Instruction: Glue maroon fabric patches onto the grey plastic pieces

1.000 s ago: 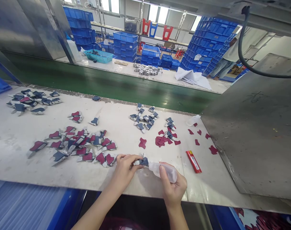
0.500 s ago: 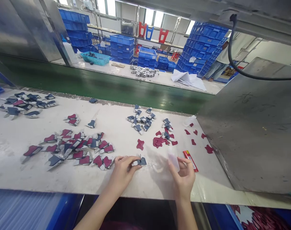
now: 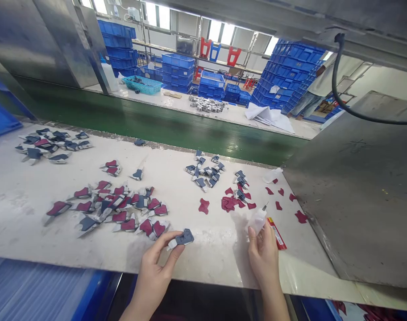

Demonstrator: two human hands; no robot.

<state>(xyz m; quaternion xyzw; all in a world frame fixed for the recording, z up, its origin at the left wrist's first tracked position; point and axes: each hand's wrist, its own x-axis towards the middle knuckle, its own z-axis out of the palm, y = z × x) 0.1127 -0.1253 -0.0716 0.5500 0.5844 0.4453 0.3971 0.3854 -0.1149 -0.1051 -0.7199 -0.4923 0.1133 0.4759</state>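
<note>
Between the thumb and fingers of my left hand is a dark blue-grey plastic part with a white end, raised just over the table near its front edge. My right hand grips a small translucent glue bottle, its thin needle tip pointing up and away. Beside that hand lies a red and yellow packet. Ahead are a pile of dark red cut pieces and a single dark red piece. Left of my left hand spreads a heap of parts with dark red faces.
More blue-grey parts lie toward the back, with another cluster far left. A metal panel closes off the right side. Beyond the green belt stand a turquoise basket and stacked blue crates. A person stands behind, at right.
My left hand has drawn back toward me with the blue-grey part, turning it. My right hand has tipped the bottle so its needle now shows. The camera view has shifted slightly.
</note>
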